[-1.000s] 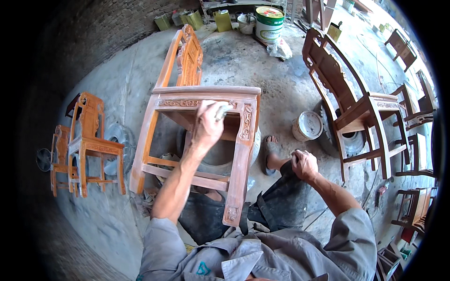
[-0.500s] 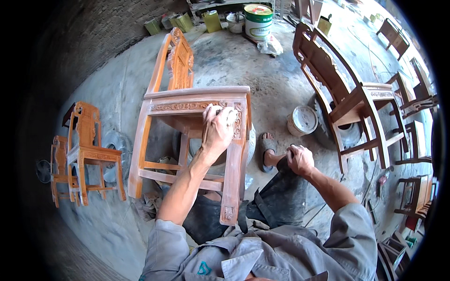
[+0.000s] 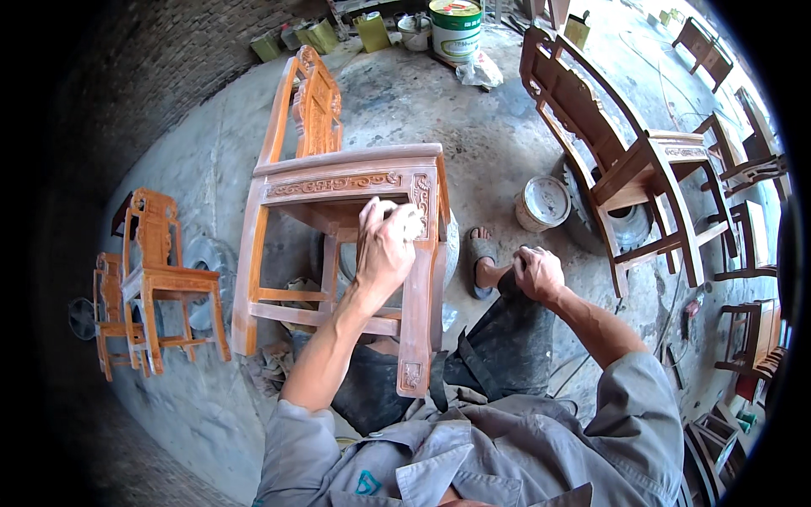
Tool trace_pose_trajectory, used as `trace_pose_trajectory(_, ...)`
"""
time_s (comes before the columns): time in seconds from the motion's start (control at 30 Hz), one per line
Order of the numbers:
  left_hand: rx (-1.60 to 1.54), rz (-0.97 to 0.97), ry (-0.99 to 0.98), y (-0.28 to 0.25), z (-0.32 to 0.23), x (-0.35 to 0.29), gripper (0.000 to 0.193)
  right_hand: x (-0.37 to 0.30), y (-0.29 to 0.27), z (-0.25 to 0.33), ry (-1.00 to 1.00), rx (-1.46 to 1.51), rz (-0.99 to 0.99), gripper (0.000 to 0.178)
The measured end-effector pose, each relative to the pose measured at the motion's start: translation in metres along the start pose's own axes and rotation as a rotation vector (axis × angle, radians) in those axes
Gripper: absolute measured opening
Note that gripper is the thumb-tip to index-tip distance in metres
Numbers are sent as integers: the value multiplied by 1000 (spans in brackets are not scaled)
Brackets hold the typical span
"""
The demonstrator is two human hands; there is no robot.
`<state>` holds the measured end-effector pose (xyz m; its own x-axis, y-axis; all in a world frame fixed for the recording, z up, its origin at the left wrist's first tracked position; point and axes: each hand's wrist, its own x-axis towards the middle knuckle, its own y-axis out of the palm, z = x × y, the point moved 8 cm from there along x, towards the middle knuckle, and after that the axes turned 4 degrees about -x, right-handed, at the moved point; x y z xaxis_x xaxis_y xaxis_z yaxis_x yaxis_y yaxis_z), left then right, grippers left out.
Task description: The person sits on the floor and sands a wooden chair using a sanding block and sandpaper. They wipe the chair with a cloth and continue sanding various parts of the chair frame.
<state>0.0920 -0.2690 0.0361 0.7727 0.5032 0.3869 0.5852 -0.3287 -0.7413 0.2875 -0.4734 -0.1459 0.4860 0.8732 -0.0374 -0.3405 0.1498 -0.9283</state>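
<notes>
A wooden chair [image 3: 346,158] leans back before me, its carved front rail and legs dusted whitish over orange-brown wood. My left hand [image 3: 387,245] is closed, with bent fingers pressed against the inner edge of the front leg [image 3: 416,313], just below the carved rail [image 3: 334,184]. Whatever its fingers hold, if anything, is hidden. My right hand [image 3: 538,272] rests by my bent knee with the fingers curled; a small dark patch shows at the fingertips, too small to name. The leg's lower end, with a small carved square, points toward my lap.
A second dark chair [image 3: 629,165] leans on a tire [image 3: 583,224] at right, beside a lidded bucket [image 3: 543,204]. Finished orange chairs [image 3: 156,245] stand at left. Paint bucket [image 3: 456,34], tins [image 3: 372,32] and a plastic bag [image 3: 480,71] line the back. More chairs stand far right.
My left hand has slid a little down from the carved rail along the front leg. My right hand stays by the knee. The whole view has shifted slightly.
</notes>
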Motion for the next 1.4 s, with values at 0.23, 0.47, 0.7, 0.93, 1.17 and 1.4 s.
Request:
trace_pose_trajectory(0.23, -26, -19, -102, -3, -11, -24, 27, 2, -2, 4, -23, 24, -20, 22)
trace_pose_trajectory(0.47, -212, 64, -137, -31, -62, -76, 92, -2, -6, 0, -57, 49, -118, 22)
trace_pose_trajectory(0.7, -374, -353, -307, -42, -58, -144, 60, -38, -110, 147, -223, 884, -105, 43)
trace_pose_trajectory(0.93, -786, -638, -492, -45, -41, -175, 74, -56, -92, 248, -217, 1234, 459, 67)
trace_pose_trajectory(1.17, -1035, -607, -573, -44, -46, -204, 47, -68, -78, 274, -179, 1391, 741, 41)
trace_pose_trajectory(1.4, -964, -469, -641, -45, -33, -224, 15, -71, -85, 282, -327, 1196, 725, 39)
